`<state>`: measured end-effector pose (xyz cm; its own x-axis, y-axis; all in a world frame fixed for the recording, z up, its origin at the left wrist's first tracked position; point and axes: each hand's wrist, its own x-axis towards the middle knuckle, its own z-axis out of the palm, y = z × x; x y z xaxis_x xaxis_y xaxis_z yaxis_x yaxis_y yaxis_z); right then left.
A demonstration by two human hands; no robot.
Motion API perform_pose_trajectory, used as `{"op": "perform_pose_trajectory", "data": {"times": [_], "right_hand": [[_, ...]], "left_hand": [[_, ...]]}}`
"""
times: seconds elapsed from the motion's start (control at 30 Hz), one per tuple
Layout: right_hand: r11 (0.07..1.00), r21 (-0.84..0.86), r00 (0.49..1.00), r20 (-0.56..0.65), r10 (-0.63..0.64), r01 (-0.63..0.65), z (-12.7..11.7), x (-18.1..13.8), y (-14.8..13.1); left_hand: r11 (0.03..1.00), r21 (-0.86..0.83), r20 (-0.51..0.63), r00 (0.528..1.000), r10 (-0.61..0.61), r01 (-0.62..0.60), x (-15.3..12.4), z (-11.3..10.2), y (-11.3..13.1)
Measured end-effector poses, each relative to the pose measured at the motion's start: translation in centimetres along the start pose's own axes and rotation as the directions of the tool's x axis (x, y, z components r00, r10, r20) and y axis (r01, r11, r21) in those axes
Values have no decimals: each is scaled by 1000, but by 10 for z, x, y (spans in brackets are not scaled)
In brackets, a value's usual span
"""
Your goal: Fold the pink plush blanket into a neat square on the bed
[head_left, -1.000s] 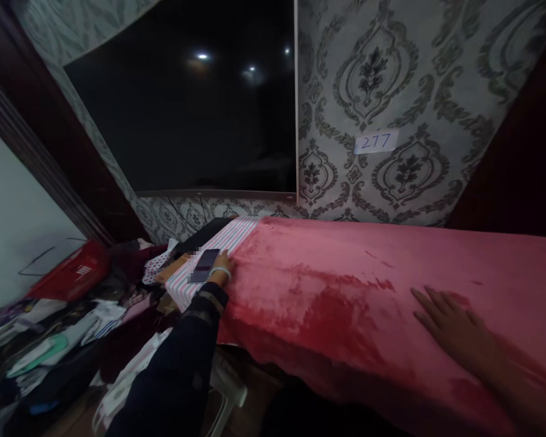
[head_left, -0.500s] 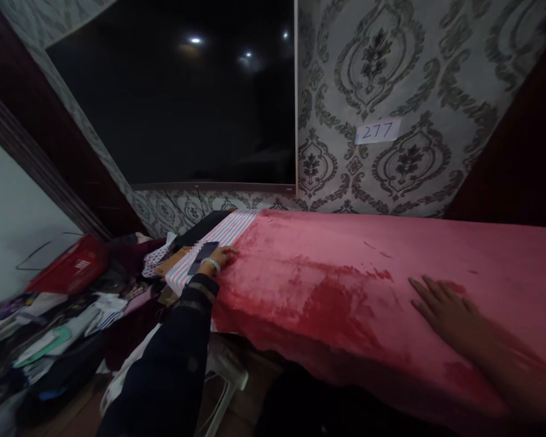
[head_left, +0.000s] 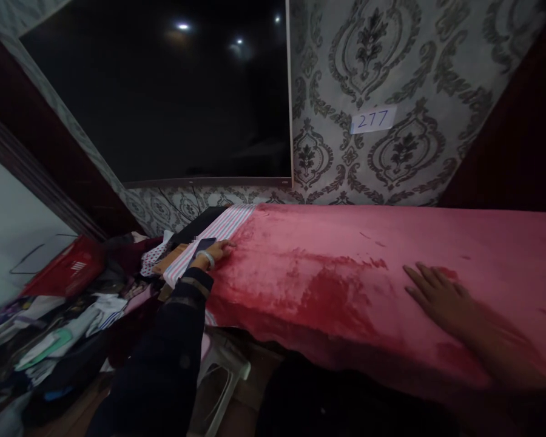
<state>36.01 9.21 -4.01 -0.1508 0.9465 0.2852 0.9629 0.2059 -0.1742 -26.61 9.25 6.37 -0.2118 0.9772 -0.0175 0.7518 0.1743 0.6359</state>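
A pink plush cloth (head_left: 291, 243) lies spread over a long surface, with darker red patches where its pile is brushed the other way. My left hand (head_left: 216, 252) is at the cloth's left end, its fingers stretched out and touching the pink edge. Partly covered by that hand, a dark phone (head_left: 204, 244) rests on a striped cloth (head_left: 230, 223) that shows beyond the pink one. My right hand (head_left: 441, 297) lies flat on the right part of the pink cloth, fingers spread, holding nothing.
A large television (head_left: 173, 97) hangs on the patterned wall, beside a paper marked 277 (head_left: 373, 120). On the left are a red bag (head_left: 68, 267) and heaped clothes (head_left: 73, 334). A white plastic stool (head_left: 227, 364) stands below the cloth's front edge.
The whole view has shifted slightly, so the scene sits a little higher and further left. My left hand covers more of the phone. My right hand stays flat on the cloth.
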Motion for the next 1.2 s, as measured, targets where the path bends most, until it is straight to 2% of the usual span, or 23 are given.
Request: {"op": "perform_pose_trajectory", "data": {"times": [0.17, 0.5, 0.67, 0.77, 0.9, 1.03, 1.2], "right_hand": [[1000, -31, 1000, 3, -1, 2, -3, 0, -2], [996, -85, 997, 80, 2, 5, -4, 3, -1], [999, -42, 993, 113, 36, -31, -11, 9, -3], [999, 33, 996, 87, 36, -39, -13, 12, -7], [978, 174, 994, -33, -108, 112, -16, 13, -30], [921, 267, 958, -124, -257, 282, -22, 16, -66], [905, 298, 952, -136, -275, 304, -20, 29, -99]], "left_hand": [[999, 9, 3, 1000, 31, -31, -3, -15, 13], [977, 56, -45, 977, 210, -208, -25, -62, 62], [950, 108, -141, 941, 307, -293, -36, -78, 84], [935, 167, -219, 913, 343, -312, -42, -86, 99], [910, 230, -347, 844, 409, -346, -50, -96, 123], [899, 231, -428, 791, 438, -373, -60, -104, 149], [918, 201, -507, 765, 397, -343, -72, -114, 180]]}}
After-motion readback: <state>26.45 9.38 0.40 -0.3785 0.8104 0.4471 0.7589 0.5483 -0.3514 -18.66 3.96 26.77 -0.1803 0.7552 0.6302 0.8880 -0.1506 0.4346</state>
